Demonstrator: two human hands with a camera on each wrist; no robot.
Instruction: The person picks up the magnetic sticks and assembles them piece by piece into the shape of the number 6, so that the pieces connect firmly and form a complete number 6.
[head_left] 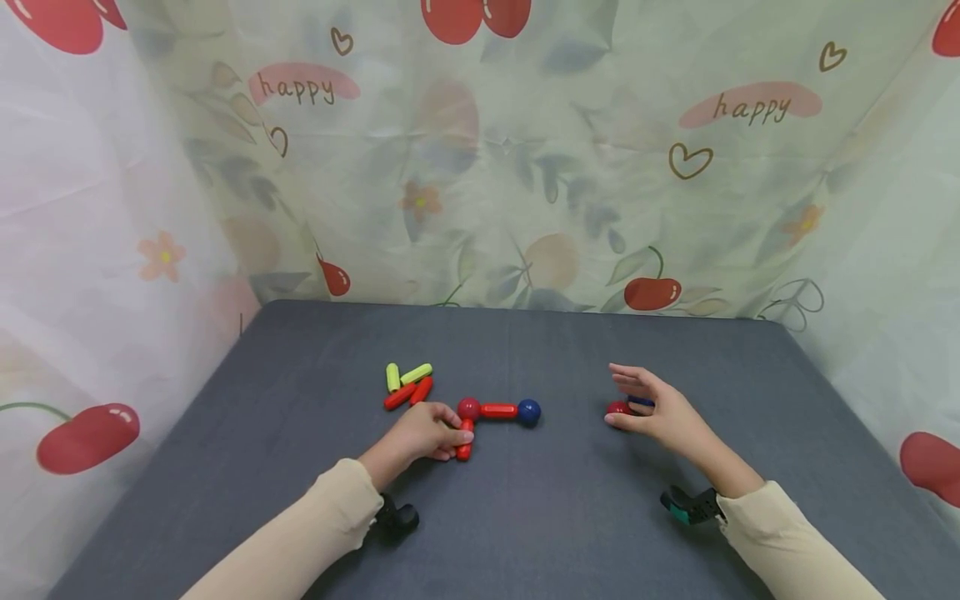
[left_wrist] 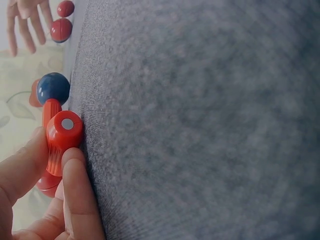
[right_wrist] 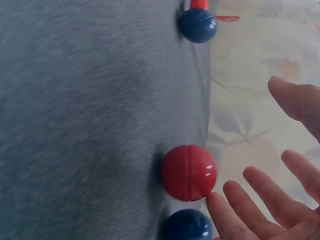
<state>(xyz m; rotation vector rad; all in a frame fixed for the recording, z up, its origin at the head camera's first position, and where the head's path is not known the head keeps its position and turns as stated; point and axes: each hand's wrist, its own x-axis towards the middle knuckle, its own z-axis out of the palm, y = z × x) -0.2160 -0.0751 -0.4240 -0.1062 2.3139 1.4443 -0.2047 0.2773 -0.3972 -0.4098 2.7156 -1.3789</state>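
Note:
My left hand [head_left: 426, 433] pinches a red rod [head_left: 464, 452] between thumb and fingers, low over the table. Its far end meets a red ball [head_left: 468, 408]. From that ball a second red rod [head_left: 498, 411] runs right to a blue ball [head_left: 528, 412], making an L shape. In the left wrist view the held rod's near end shows a silvery disc [left_wrist: 67, 124]. My right hand [head_left: 663, 410] hovers with spread fingers over loose balls, partly hiding them. The right wrist view shows a loose red ball [right_wrist: 189, 173] beside a loose blue ball [right_wrist: 188, 226]; a fingertip appears close to the red one.
Left of the joined pieces lie two yellow-green rods [head_left: 416, 373] and two loose red rods [head_left: 399, 396]. A dark grey cloth covers the table [head_left: 540, 517]. A printed curtain [head_left: 510, 208] hangs behind it and along both sides.

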